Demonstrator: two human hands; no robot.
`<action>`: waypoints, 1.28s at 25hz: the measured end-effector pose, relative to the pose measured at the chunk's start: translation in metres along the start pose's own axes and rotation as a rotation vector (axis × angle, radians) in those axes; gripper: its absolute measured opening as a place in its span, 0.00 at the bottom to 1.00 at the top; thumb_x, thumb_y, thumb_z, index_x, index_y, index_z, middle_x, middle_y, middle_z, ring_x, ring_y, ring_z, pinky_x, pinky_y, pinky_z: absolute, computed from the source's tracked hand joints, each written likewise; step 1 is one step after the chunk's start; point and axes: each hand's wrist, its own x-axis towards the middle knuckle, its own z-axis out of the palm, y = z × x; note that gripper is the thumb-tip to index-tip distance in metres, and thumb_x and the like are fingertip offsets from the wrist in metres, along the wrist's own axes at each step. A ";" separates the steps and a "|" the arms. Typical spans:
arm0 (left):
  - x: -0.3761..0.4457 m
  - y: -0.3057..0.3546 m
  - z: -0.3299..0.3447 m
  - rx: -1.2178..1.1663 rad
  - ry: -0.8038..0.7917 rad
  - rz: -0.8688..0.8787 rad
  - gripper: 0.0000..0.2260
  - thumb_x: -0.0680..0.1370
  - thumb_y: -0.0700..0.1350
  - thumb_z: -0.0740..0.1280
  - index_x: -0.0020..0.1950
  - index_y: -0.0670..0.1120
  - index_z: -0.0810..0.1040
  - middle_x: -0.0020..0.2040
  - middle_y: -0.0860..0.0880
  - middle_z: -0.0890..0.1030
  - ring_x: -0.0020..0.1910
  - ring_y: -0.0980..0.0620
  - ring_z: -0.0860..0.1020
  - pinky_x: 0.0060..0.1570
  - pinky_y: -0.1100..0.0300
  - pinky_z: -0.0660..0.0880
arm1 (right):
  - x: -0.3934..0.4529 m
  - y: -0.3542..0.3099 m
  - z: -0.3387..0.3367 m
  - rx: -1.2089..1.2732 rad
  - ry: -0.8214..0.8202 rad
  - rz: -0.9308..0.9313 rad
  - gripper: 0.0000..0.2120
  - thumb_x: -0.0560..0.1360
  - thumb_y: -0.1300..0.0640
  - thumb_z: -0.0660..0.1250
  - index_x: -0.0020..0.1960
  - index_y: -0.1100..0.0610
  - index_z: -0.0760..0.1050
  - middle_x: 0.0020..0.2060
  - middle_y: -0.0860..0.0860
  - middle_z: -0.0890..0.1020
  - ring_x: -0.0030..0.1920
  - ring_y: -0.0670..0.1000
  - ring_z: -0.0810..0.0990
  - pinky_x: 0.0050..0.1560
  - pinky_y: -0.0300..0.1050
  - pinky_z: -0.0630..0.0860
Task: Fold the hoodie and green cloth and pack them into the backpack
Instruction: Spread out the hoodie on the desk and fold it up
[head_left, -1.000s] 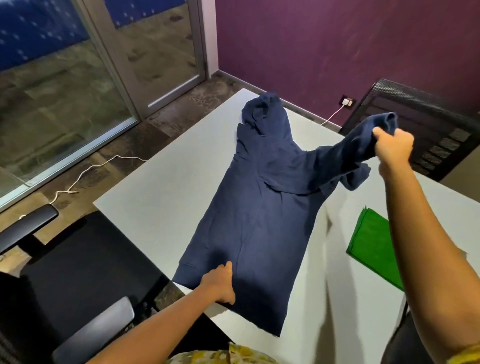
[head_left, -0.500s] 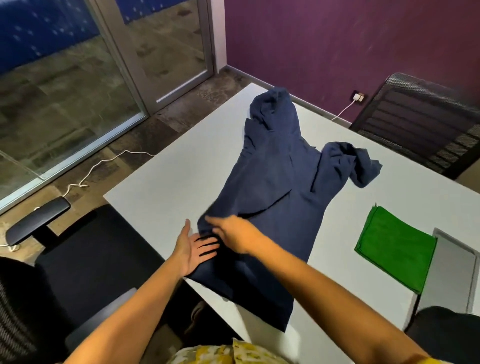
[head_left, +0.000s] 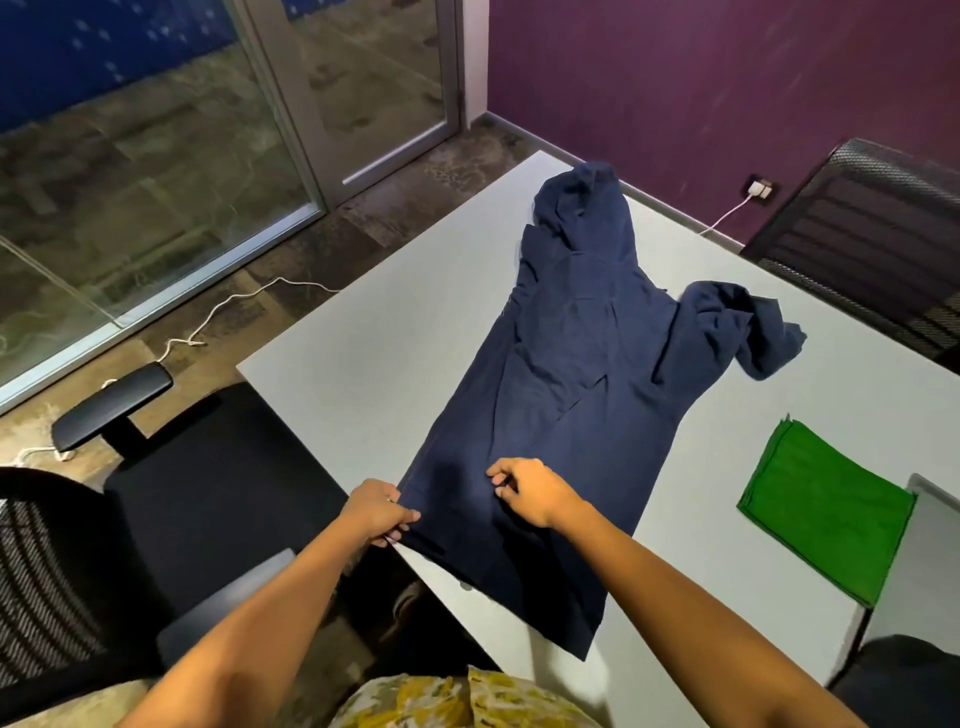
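A navy hoodie (head_left: 576, 374) lies lengthwise on the white table (head_left: 374, 338), hood at the far end, its right sleeve bunched at the right side. My left hand (head_left: 376, 512) pinches the hoodie's near-left hem corner at the table edge. My right hand (head_left: 530, 491) rests on the lower part of the hoodie with curled fingers pinching the fabric. A folded green cloth (head_left: 826, 512) lies flat on the table to the right. The backpack cannot be made out with certainty; a dark shape (head_left: 904, 675) sits at the bottom right.
A black office chair (head_left: 171, 514) stands at the left of the table, another mesh chair (head_left: 872, 234) at the far right. A white cable (head_left: 234, 312) runs across the floor. A grey panel (head_left: 924, 561) lies beside the green cloth.
My right hand let go of the raised sleeve, which dropped onto the table, and came down to the hem. My left hand went from lying flat to pinching the hem corner.
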 end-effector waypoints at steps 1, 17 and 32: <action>0.002 0.000 -0.001 0.070 0.042 0.001 0.14 0.70 0.39 0.77 0.35 0.44 0.71 0.30 0.44 0.80 0.27 0.46 0.77 0.28 0.58 0.72 | 0.001 0.006 0.000 0.008 -0.007 0.007 0.15 0.79 0.60 0.63 0.64 0.53 0.76 0.53 0.45 0.80 0.47 0.48 0.77 0.60 0.52 0.77; 0.041 0.076 0.031 1.343 -0.032 0.793 0.34 0.72 0.61 0.69 0.75 0.52 0.66 0.75 0.51 0.64 0.79 0.45 0.53 0.77 0.43 0.44 | 0.013 0.068 -0.049 0.191 0.439 0.327 0.09 0.78 0.54 0.61 0.51 0.46 0.79 0.38 0.44 0.81 0.42 0.51 0.81 0.45 0.49 0.79; 0.113 0.247 0.095 1.508 -0.042 0.863 0.45 0.75 0.49 0.73 0.81 0.56 0.46 0.81 0.50 0.38 0.80 0.45 0.38 0.77 0.42 0.47 | 0.021 0.249 -0.176 0.738 1.040 0.744 0.09 0.72 0.51 0.66 0.52 0.50 0.76 0.51 0.57 0.84 0.50 0.59 0.83 0.58 0.58 0.78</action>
